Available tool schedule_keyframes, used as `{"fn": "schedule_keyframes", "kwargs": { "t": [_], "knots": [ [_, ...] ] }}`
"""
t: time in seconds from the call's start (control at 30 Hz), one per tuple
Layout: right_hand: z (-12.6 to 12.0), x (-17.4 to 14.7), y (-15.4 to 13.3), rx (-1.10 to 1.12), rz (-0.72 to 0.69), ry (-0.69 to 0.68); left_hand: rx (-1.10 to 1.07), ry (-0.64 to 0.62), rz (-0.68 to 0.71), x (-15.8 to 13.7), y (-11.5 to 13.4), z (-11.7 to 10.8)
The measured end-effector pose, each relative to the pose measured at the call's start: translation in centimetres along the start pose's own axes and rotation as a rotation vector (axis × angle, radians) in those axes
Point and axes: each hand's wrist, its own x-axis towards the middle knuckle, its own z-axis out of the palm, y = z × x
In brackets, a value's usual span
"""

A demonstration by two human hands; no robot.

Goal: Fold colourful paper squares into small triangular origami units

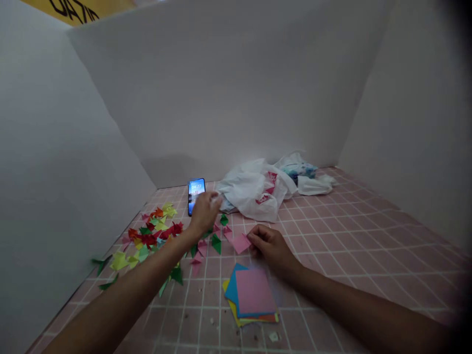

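Observation:
My right hand [271, 246] pinches a small folded piece of pink origami paper [241, 243] between thumb and fingers, just above the tiled surface. My left hand [205, 212] is held out in front of a lit phone [196, 189] and covers its lower right part. Its fingers are stretched out and slightly blurred, with nothing seen in them. I cannot tell whether it touches the phone. Nearer to me lies a stack of square origami paper [255, 292], pink on top, with blue, yellow and orange sheets fanned out below.
Several small folded paper figures [149, 239] in red, yellow, green and pink spread over the left side. A crumpled white plastic bag [254, 189] lies at the back, beside a blue-and-white package [300, 169]. Pale walls [236, 98] enclose the pink tiled surface [332, 246]. Paper scraps lie near the stack.

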Motion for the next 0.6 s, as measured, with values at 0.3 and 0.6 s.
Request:
{"fn": "schedule_keyframes", "kwargs": {
  "t": [0.3, 0.6],
  "knots": [
    [0.8, -2.4, -1.1, -0.307, -0.213, -0.156, -0.370, -0.378, 0.120, -11.2, 0.9, 0.2],
    [1.0, -2.0, -0.7, -0.065, -0.058, -0.202, -0.451, -0.406, 0.088, -10.4, 0.7, 0.3]
  ]
}}
